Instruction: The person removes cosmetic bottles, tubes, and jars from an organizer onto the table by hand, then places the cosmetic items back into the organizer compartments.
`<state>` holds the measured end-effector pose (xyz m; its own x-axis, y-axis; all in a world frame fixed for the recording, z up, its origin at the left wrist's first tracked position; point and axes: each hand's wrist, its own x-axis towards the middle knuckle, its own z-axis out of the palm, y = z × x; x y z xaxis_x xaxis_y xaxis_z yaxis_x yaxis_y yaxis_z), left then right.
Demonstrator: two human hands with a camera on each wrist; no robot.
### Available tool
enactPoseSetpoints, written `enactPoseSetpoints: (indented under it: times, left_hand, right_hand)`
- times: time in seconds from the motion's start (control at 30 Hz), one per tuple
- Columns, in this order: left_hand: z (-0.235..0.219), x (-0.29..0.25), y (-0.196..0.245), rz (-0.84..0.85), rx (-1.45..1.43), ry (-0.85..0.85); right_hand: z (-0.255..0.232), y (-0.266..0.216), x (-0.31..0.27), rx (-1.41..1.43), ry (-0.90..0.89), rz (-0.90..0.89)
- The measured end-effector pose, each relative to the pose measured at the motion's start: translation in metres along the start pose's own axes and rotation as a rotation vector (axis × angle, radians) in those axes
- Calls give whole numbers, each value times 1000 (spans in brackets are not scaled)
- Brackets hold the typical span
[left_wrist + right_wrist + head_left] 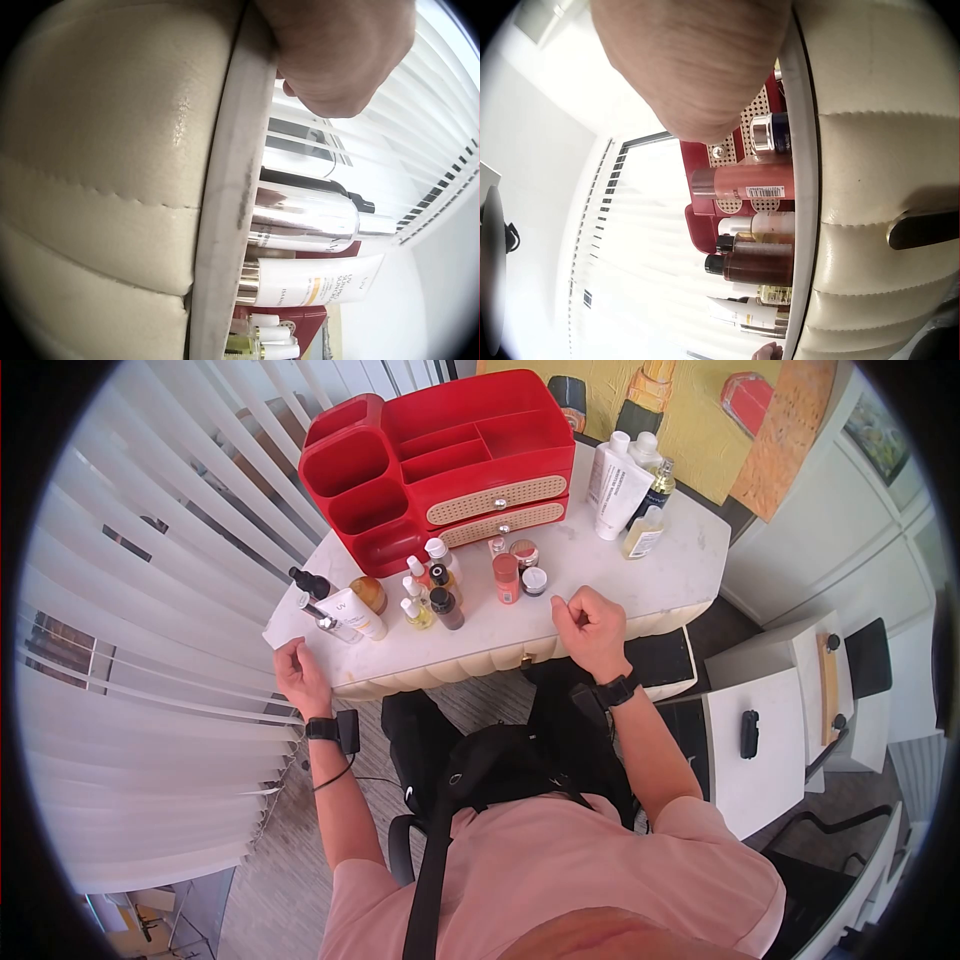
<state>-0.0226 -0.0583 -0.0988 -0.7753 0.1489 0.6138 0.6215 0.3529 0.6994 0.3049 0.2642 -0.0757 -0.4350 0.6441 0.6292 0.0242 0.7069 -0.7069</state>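
Observation:
At the table's front left corner rests the left hand (pixel 300 672), its fingers loosely curled and holding nothing. Nearest to it are a silver bottle (pixel 330 622) and a white tube (pixel 352 613); the left wrist view shows the hand (pixel 341 52) beside that silver bottle (pixel 304 219). The right hand (pixel 594 632) lies at the front edge, loosely curled and empty, with a small jar (pixel 535 581) and a pink bottle (pixel 506 578) to its left. In the right wrist view the back of the hand (pixel 697 64) hides part of a red organizer (pixel 695 161).
The red organizer (pixel 480 430) with two drawers stands at the back of the white table (pixel 625 585). Several small bottles (pixel 446 608) stand in front of it, and a white tube (pixel 622 498) with other bottles at the back right. Blinds (pixel 150 760) hang at the left.

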Motion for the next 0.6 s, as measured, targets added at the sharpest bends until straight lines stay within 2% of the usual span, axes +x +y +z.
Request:
enactPoseSetpoints:
  times: [0.6]
  left_hand:
    - [1, 0, -1, 10, -59, -8]
  right_hand:
    - [0, -1, 0, -6, 2, -5]
